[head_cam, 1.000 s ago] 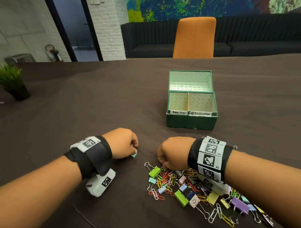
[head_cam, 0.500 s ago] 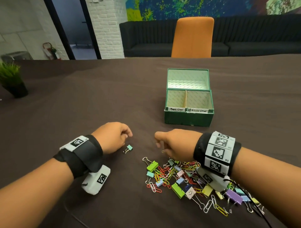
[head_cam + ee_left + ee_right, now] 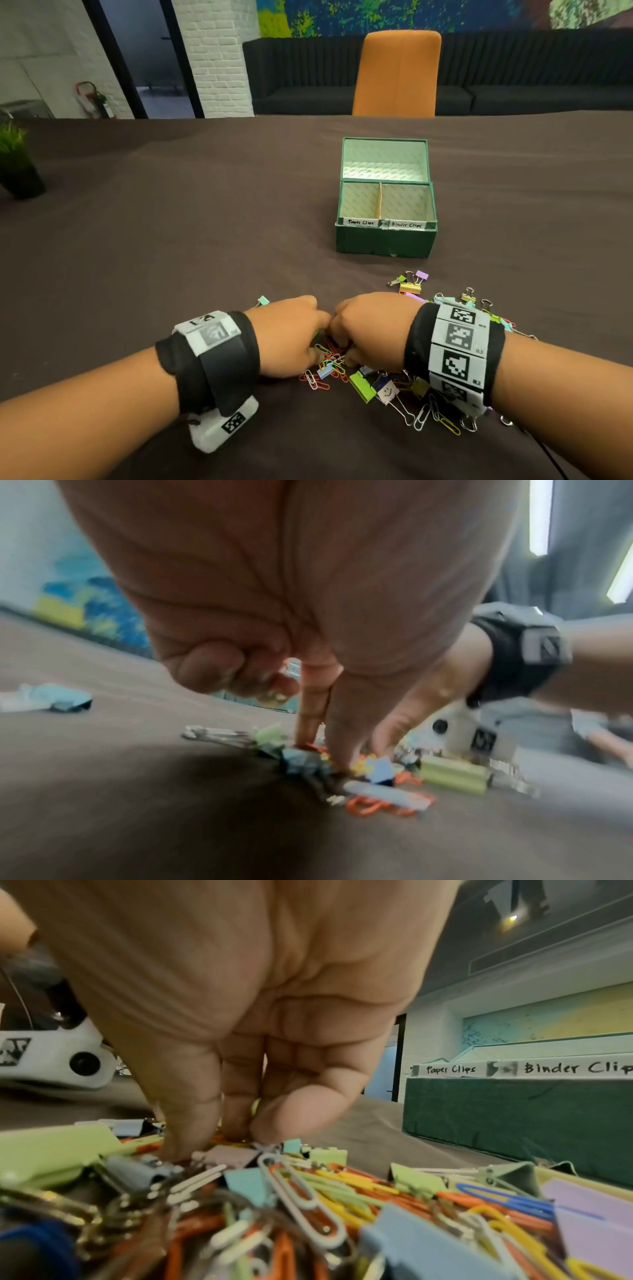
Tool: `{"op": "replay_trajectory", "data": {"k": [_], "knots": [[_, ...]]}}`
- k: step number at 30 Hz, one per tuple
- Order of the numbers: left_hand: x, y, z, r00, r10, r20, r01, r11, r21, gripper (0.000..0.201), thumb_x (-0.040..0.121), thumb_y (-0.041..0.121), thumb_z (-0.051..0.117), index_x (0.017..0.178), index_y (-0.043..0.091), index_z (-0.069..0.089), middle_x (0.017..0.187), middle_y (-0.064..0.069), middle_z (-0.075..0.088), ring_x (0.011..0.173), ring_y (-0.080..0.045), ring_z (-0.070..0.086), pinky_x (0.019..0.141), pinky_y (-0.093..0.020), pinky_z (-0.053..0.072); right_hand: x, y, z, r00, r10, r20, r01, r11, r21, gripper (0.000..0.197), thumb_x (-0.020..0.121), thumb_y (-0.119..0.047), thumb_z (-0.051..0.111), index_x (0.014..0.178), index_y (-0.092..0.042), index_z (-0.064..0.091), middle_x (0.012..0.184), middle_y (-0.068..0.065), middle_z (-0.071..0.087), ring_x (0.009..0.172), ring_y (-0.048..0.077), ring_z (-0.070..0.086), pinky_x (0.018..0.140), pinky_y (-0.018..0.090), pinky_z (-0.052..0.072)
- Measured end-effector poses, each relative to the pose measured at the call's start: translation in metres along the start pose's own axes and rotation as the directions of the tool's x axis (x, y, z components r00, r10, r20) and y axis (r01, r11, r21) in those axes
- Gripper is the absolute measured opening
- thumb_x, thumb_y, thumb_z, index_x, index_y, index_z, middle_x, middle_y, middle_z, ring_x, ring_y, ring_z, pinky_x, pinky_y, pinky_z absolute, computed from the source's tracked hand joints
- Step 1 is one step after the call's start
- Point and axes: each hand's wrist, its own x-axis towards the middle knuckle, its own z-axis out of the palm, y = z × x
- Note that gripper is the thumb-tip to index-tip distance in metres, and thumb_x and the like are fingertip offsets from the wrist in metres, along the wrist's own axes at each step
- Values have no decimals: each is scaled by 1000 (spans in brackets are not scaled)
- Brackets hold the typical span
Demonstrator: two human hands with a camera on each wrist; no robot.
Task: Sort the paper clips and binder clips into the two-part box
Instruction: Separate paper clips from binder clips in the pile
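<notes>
The green two-part box (image 3: 385,243) stands open ahead, with "Paper Clips" on its left label and "Binder Clips" on its right; both parts look empty. The mixed pile of coloured clips (image 3: 361,387) lies in front of me. Both hands meet over its left end. My left hand (image 3: 322,329) points index finger and thumb (image 3: 310,718) down onto the clips (image 3: 377,772); blur hides any pinch. My right hand (image 3: 240,1134) pinches thumb and fingers together in the pile (image 3: 308,1191), with a yellow-green clip between them. The box (image 3: 514,1115) is close on the right.
One teal binder clip (image 3: 263,301) lies alone left of my left hand. A few binder clips (image 3: 411,284) sit apart between the pile and the box. A potted plant (image 3: 17,164) stands far left, and an orange chair (image 3: 397,75) stands beyond the table.
My left hand let go of the teal binder clip and moved right to the pile. My right hand dropped back into the clips, so both hands now touch.
</notes>
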Motion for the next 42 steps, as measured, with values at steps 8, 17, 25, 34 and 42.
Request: {"op": "replay_trajectory", "data": {"k": [8,17,25,34,42], "knots": [[-4,-6,1,988,89,-126,-81,994,73,20,95,44,56,109,35,67,97,8,37,90,-15,52,77,-37,48,1,1,2,998,-65,-27,64,997,-47,28,93,-33,59,117,-20,66,111,3,59,100,28,60,73,34,46],[5,-19,1,985,102,-137,-114,990,-86,6,86,35,65,87,29,67,86,10,47,77,-7,49,73,-28,44,-3,11,4,978,-96,-187,123,983,138,14,85,-30,58,89,-27,71,94,-5,66,84,19,61,72,30,51],[25,-39,-48,992,9,-126,-58,917,-395,12,84,26,72,73,27,68,51,13,51,51,-3,44,56,-21,38,0,70,-35,900,274,-340,47,713,699,9,85,-19,70,80,-20,78,60,-14,67,47,-3,52,51,10,40],[126,-24,-129,891,-212,-402,95,952,-291,29,93,29,57,75,6,63,78,-12,61,74,-26,51,65,-29,41,62,151,-84,712,583,-392,-293,753,589,11,84,-18,67,85,-16,78,79,-4,69,78,15,63,70,25,47],[167,-31,-137,882,-302,-363,189,930,-314,23,90,14,51,88,3,71,95,-13,70,91,-30,66,84,-40,55,74,168,-76,739,592,-322,-253,687,681,8,80,-14,76,87,-17,78,67,-5,67,61,12,61,69,28,56]]}}
